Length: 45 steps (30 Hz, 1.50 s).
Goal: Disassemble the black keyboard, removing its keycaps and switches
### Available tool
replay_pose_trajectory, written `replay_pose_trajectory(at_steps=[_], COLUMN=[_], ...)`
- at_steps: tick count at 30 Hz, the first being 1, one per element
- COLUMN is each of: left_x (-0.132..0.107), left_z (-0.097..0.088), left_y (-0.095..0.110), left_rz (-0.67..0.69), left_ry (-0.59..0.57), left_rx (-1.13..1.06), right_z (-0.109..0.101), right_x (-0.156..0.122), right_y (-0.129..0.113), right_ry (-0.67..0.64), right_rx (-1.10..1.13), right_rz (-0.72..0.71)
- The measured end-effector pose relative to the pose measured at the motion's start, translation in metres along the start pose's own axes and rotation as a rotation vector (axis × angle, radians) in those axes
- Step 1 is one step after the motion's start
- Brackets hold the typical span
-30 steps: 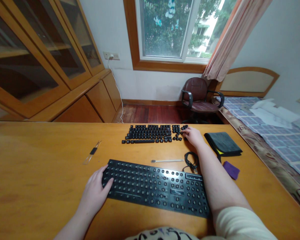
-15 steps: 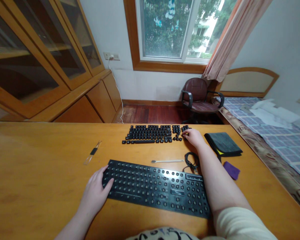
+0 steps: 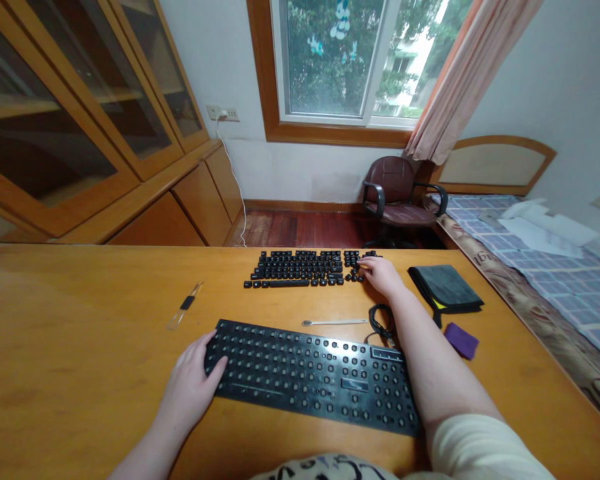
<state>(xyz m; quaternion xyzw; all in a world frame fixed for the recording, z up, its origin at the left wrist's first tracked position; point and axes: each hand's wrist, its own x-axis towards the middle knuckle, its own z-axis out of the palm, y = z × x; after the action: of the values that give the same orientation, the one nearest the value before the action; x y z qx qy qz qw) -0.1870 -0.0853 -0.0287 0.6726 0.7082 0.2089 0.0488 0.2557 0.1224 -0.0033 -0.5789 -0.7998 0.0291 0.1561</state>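
Note:
A black keyboard (image 3: pixel 310 377) with its keycaps off lies slightly slanted on the wooden desk, bare key posts showing. My left hand (image 3: pixel 197 370) grips its left end, thumb on top and fingers around the far-left edge. Beyond the keyboard, loose black keycaps (image 3: pixel 300 267) are laid out in keyboard order near the desk's far edge. My right hand (image 3: pixel 379 275) reaches over to the right part of these keycaps, fingertips drawn together among them and hiding some. What the fingertips hold, if anything, is too small to make out.
Between keyboard and keycaps lie a white-handled brush (image 3: pixel 335 323) and a coiled black cable (image 3: pixel 381 321). A keycap puller (image 3: pixel 187 303) lies left. On the right are a dark folded pouch (image 3: pixel 447 287) and a purple cloth (image 3: pixel 461 341). A chair (image 3: pixel 393 190) stands beyond the desk.
My right hand has shifted slightly left over the keycaps. My left hand and the keyboard have stayed in place.

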Motion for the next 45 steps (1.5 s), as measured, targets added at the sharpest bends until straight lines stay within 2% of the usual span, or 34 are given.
replay_pose_trajectory(at_steps=[9, 15, 18, 21, 23, 27, 34, 40, 45], left_x=[0.0, 0.0, 0.0, 0.0, 0.0, -0.001, 0.0, 0.0, -0.001], left_z=[0.001, 0.0, 0.0, 0.001, 0.001, 0.0, 0.0, 0.0, 0.001], left_y=[-0.001, -0.002, -0.001, 0.0, 0.0, 0.001, 0.001, 0.0, -0.002], left_rz=[0.005, 0.008, 0.0, -0.008, -0.007, -0.005, -0.004, 0.005, 0.005], left_ry=[0.012, -0.003, -0.007, -0.012, -0.01, -0.012, 0.003, 0.002, -0.015], left_rx=[0.004, 0.004, -0.002, -0.003, -0.002, 0.005, 0.002, 0.003, 0.018], right_z=[0.003, 0.001, -0.004, -0.011, -0.016, -0.022, -0.021, -0.013, -0.011], right_x=[0.0, -0.001, -0.004, -0.009, -0.013, -0.017, -0.016, -0.014, -0.012], right_y=[0.0, 0.002, 0.01, 0.027, 0.039, 0.052, 0.05, 0.048, 0.036], right_ry=[0.004, 0.023, 0.067, 0.135, 0.139, 0.074, 0.017, 0.022, 0.054], right_rx=[-0.038, -0.056, -0.075, -0.101, -0.095, -0.029, 0.057, 0.078, 0.102], right_rz=[-0.005, 0.053, 0.144, 0.284, 0.328, 0.284, 0.174, 0.131, 0.06])
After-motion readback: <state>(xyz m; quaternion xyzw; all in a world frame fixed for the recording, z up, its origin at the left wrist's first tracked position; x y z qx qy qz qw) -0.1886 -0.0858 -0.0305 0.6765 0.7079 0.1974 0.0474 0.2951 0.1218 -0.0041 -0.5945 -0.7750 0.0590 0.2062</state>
